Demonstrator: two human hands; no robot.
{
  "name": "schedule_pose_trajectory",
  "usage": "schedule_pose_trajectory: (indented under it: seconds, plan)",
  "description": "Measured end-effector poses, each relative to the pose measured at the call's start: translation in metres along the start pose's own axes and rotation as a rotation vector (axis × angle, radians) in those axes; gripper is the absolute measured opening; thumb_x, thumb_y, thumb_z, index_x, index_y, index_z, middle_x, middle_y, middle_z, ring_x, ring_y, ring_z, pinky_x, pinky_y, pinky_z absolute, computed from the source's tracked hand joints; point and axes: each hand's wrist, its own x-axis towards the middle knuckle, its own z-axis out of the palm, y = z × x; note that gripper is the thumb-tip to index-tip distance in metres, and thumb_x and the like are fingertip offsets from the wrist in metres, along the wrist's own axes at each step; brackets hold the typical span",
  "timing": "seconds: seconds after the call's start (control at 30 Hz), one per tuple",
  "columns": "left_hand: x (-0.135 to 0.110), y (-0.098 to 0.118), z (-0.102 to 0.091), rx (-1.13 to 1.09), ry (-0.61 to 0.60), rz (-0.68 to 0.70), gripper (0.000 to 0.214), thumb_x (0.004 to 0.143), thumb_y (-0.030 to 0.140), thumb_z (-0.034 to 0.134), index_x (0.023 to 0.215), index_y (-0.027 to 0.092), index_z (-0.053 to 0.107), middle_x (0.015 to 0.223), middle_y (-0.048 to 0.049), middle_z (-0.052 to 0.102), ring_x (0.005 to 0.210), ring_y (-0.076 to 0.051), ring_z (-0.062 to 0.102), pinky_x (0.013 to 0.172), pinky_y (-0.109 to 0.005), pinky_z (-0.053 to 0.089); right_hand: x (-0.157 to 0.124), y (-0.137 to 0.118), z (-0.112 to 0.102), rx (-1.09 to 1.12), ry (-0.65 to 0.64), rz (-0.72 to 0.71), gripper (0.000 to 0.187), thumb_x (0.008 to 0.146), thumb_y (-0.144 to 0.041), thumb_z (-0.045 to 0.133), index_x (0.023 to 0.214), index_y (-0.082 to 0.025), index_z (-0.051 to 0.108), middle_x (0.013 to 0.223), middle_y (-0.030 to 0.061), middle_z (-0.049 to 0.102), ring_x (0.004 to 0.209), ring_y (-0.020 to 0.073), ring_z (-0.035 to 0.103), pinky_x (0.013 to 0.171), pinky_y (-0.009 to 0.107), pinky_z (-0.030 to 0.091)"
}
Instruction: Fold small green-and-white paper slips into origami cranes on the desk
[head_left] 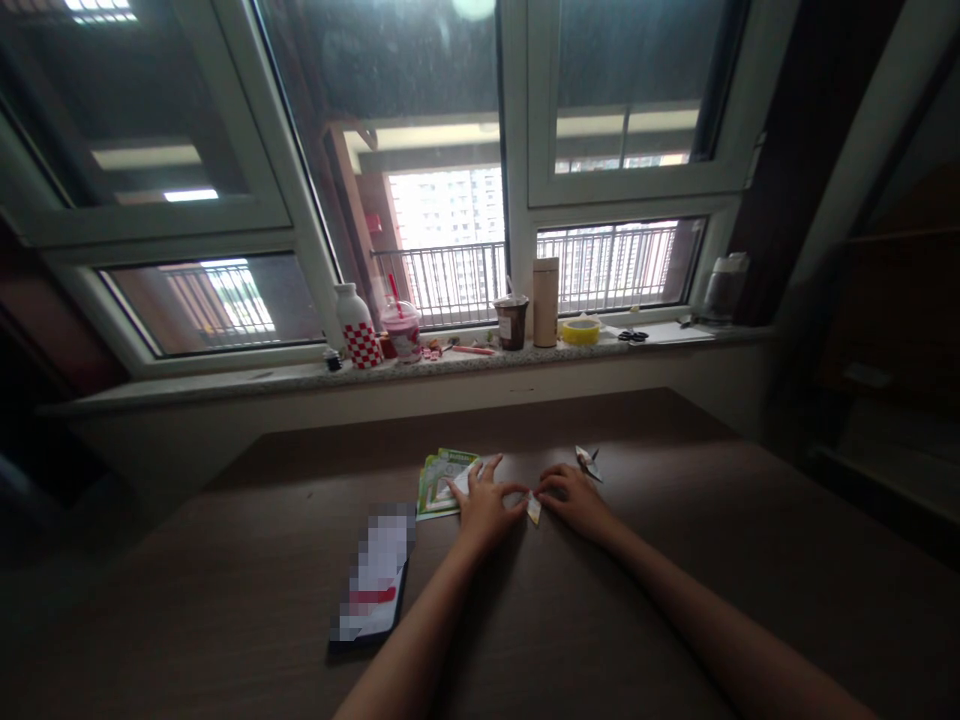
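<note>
Both of my hands rest on a dark brown table [675, 560]. Between them lies a small folded piece of paper [534, 509]. My left hand [484, 505] has its fingers spread and its thumb and forefinger press on the paper's left edge. My right hand [574, 497] is curled, with its fingertips pinching the paper's right side. A stack of green and white paper sheets [442, 480] lies just beyond my left hand. A finished small folded paper figure [589, 462] lies beyond my right hand.
A phone [373, 585] lies on the table to the left of my left arm. The windowsill [262, 377] behind holds a checked bottle [356, 327], a pink cup [403, 331], a dark cup [512, 321], a tall flask [545, 301], yellow tape [580, 330] and scissors [632, 336].
</note>
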Motion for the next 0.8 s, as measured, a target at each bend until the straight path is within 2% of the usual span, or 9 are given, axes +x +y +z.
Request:
schedule_pose_trajectory:
  seconds: [0.23,0.43,0.67,0.8]
  plan:
    - [0.004,0.006,0.005,-0.013,0.042,-0.064,0.012,0.082,0.048,0.066,0.088,0.045,0.076,0.155,0.0108,0.038,0.146,-0.037,0.021,0.106,-0.081,-0.001,0.002,-0.011,0.001,-0.04,0.033,0.087,0.014,0.082,-0.035,0.068,0.09,-0.025,0.074,0.111,0.0061,0.063,0.113,0.0246,0.054,0.101,0.039,0.038]
    - [0.002,0.012,0.002,0.003,0.005,-0.106,0.016,0.08,0.049,0.067,0.092,0.043,0.076,0.158,0.0105,0.034,0.147,-0.038,0.017,0.107,-0.08,0.001,0.003,-0.013,0.001,-0.062,0.028,0.115,0.014,0.082,-0.037,0.07,0.088,-0.024,0.073,0.111,0.0067,0.061,0.113,0.0247,0.053,0.1,0.038,0.038]
    - [0.003,0.012,0.009,0.0,0.039,-0.081,0.019,0.083,0.052,0.063,0.091,0.039,0.074,0.157,0.0104,0.036,0.147,-0.04,0.017,0.106,-0.081,0.002,0.002,-0.015,0.001,-0.061,0.041,0.131,0.016,0.082,-0.039,0.07,0.087,-0.024,0.072,0.11,0.0071,0.06,0.114,0.0251,0.053,0.101,0.038,0.037]
    - [0.004,0.011,0.007,-0.012,0.008,-0.097,0.016,0.083,0.048,0.063,0.092,0.04,0.074,0.158,0.011,0.033,0.147,-0.04,0.015,0.104,-0.083,0.002,0.003,-0.012,0.002,-0.061,0.033,0.133,0.013,0.082,-0.036,0.069,0.088,-0.025,0.072,0.112,0.0064,0.059,0.115,0.0246,0.052,0.102,0.038,0.036]
